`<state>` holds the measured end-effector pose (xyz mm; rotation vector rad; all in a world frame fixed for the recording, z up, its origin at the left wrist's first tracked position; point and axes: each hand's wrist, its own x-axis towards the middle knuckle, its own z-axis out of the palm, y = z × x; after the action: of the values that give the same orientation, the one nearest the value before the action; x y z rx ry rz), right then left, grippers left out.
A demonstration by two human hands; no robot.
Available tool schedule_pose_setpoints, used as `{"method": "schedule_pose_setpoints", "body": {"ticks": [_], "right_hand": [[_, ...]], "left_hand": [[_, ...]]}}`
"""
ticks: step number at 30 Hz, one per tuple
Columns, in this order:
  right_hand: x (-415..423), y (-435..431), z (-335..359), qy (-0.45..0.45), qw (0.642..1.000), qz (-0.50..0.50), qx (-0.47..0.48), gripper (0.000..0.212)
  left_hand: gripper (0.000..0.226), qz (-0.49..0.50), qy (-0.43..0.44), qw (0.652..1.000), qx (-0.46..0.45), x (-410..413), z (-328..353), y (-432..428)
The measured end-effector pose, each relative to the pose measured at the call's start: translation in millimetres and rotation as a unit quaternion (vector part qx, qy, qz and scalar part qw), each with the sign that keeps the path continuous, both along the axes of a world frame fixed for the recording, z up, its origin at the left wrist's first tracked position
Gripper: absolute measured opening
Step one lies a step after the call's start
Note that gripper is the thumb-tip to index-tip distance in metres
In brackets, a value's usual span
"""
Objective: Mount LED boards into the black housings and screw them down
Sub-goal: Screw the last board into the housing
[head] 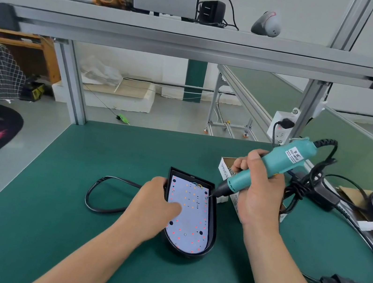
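Black housing (214,222) lies open side up near the middle of the green bench mat (58,206), with the LED board (188,218) seated inside. The left hand (156,213) grips the housing's left rim, fingers curled over the edge and thumb pressing the board. The right hand (260,193) wraps around the teal electric screwdriver (275,166), whose bit meets the board's far right corner. Judged stage: mounting done, screwing under way. A silvery spot near the rounded near end may be a fitted screw, but this is unclear.

From my end I count one housing (213,220) up front, one board (191,223), one screwdriver (285,161), one box (223,169) — and two hands, a left hand (156,210) and a right hand (260,195), over one bench (58,206).
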<state>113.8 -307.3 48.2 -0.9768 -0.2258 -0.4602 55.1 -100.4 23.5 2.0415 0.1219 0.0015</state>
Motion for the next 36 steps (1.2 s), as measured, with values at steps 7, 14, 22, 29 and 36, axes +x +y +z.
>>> {"method": "schedule_pose_setpoints", "body": {"ticks": [7, 14, 22, 29, 36], "right_hand": [[-3.1, 10.3, 4.7, -0.068, 0.983, 0.03, -0.169, 0.011], [-1.9, 20.7, 5.8, -0.084, 0.969, 0.059, -0.226, 0.011], [5.1, 19.1, 5.9, -0.052, 0.974, 0.087, -0.201, 0.015], [5.7, 3.1, 2.4, -0.009, 0.992, 0.098, -0.082, 0.009], [0.1, 0.2, 16.6, -0.027, 0.995, 0.091, 0.01, 0.019]], "left_hand": [[0.03, 0.0, 0.001, 1.0, -0.002, 0.6, 2.0, -2.5], [0.03, 0.011, 0.001, 1.0, -0.01, 0.4, 1.7, -2.4], [0.031, 0.005, 0.006, 1.0, -0.006, 0.4, 4.4, -3.3], [0.028, 0.009, 0.012, 1.0, 0.018, 0.8, 4.8, -1.0], [0.025, -0.005, 0.015, 1.0, 0.009, -2.0, 7.8, -0.6]]}}
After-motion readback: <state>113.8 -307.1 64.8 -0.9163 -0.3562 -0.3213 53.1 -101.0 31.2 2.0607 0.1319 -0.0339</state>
